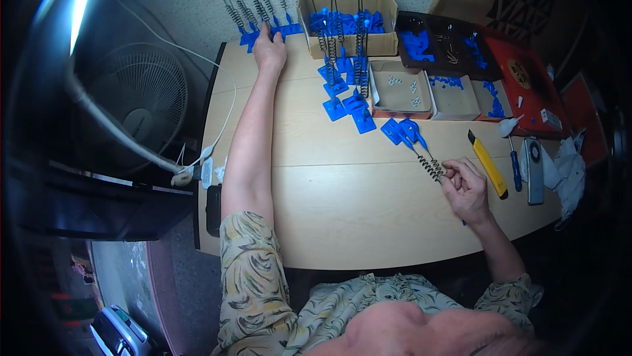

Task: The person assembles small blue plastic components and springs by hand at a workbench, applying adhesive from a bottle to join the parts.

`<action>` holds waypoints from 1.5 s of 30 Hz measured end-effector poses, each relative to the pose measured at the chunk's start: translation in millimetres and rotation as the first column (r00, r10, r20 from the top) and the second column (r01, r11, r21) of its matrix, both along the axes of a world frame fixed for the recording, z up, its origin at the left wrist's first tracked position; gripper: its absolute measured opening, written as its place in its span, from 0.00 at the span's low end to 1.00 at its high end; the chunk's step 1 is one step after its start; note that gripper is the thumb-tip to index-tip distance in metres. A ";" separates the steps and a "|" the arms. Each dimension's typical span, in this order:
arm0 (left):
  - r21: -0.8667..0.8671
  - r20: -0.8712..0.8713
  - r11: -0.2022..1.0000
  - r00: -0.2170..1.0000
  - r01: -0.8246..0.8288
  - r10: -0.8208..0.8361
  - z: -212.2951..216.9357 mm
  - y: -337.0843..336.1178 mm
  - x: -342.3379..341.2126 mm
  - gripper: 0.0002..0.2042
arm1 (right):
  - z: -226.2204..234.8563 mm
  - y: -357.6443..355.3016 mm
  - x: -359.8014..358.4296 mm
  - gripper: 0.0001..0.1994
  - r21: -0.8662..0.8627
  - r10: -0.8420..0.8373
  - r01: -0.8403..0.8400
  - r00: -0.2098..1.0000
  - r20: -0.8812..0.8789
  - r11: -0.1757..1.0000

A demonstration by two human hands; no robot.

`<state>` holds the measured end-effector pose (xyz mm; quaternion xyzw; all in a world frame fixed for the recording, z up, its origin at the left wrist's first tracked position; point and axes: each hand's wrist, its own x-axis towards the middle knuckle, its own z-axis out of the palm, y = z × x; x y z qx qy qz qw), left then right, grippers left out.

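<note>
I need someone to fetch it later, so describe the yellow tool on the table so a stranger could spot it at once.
Start at the pale wooden table and go to its right side, just past the right hand. There lies the yellow utility knife, long and slim, slanted, with a dark tip. It is the only yellow thing, left of the blue-handled screwdriver.

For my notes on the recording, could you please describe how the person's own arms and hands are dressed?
Both hands, left hand and right hand, are bare: no gloves, rings or watch visible. The forearms are uncovered. Short, loose sleeves of a pale shirt with dark and yellowish brush-stroke patterning end near the elbows.
</note>
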<state>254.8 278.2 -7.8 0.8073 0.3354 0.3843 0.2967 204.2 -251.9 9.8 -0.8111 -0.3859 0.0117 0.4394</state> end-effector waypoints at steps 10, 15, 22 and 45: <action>-0.054 0.095 0.987 0.985 0.151 -0.146 15.6 -22.6 -53.4 0.13 | 6.1 -1.0 1.3 0.11 0.049 -0.026 0.025 1.000 0.017 0.999; -0.197 0.228 0.862 0.877 0.466 -0.422 35.5 -121.6 -149.4 0.11 | 2.1 -7.6 3.6 0.09 0.129 -0.107 0.104 0.994 0.014 0.986; -0.067 0.156 0.702 0.703 0.709 -0.694 40.9 -260.6 -211.9 0.07 | 76.3 56.6 -40.4 0.13 0.148 0.168 -0.172 0.985 0.044 0.974; 0.010 -0.245 0.528 0.514 0.849 -0.822 12.6 -241.5 -209.6 0.16 | 77.7 92.1 -50.7 0.09 -0.021 0.299 -0.303 0.922 0.244 0.953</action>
